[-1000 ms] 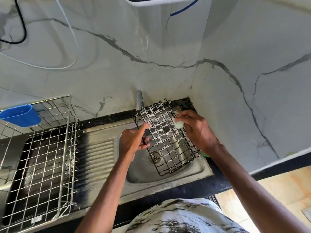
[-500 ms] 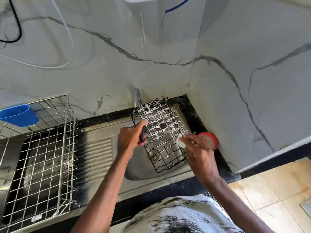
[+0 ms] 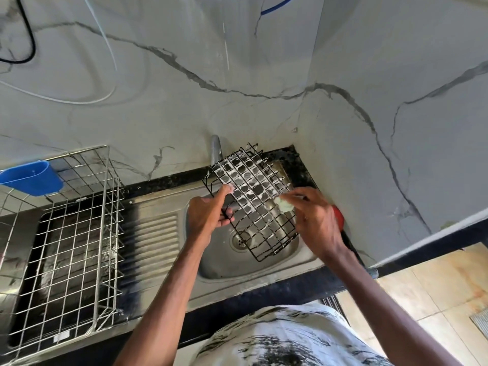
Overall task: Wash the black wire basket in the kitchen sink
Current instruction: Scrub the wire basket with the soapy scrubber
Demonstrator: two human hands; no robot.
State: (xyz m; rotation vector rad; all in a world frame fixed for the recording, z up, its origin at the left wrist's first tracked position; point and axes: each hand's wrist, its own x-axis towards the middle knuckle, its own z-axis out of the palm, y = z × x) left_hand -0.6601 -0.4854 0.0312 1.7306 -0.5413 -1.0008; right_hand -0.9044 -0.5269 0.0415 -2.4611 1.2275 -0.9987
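step: scrubbing with soap, about mid-task; foam on the upper wires, lower wires look bare.
basket: black wire basket (image 3: 253, 202), centre of frame, tilted over the sink (image 3: 219, 262), top end near the tap (image 3: 216, 150).
left hand (image 3: 208, 215): curled round the basket's left edge, thumb on top.
right hand (image 3: 314, 220): fingers pinch a pale scrub pad (image 3: 284, 204) against the basket's right edge.
next: probably pad down to the lower wires, then rinse; needs a firm left grip; no water seen running.
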